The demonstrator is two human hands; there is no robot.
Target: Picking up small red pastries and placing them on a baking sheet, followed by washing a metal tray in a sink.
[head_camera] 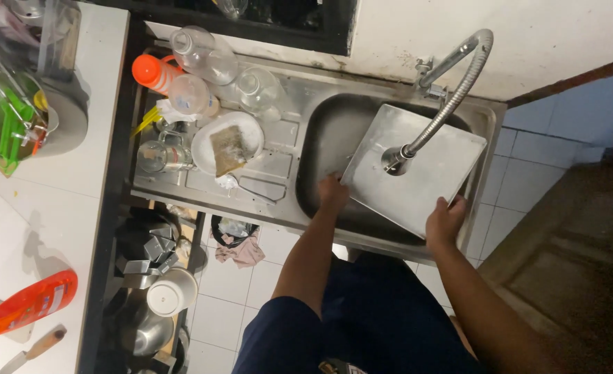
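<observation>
A: Status of the tray (424, 170)?

B: Tilted over the sink (320, 138), under the faucet (452, 83). Right hand (445, 221) grips its near edge; left hand (334, 192) touches its left corner, closure unclear.

A: Advice?

B: Keep both edges supported, judged best.

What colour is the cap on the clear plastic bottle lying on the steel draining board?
Orange cap; head view shows it.

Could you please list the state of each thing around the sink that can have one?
Metal tray: tilted over the sink basin, held at two edges.
Left hand: gripping the tray's left edge.
Right hand: gripping the tray's near edge.
Flexible faucet: spout bent down onto the tray; flow cannot be told.
White plate: dirty, on the drainboard.
Orange bottle: lying on its side.
</observation>
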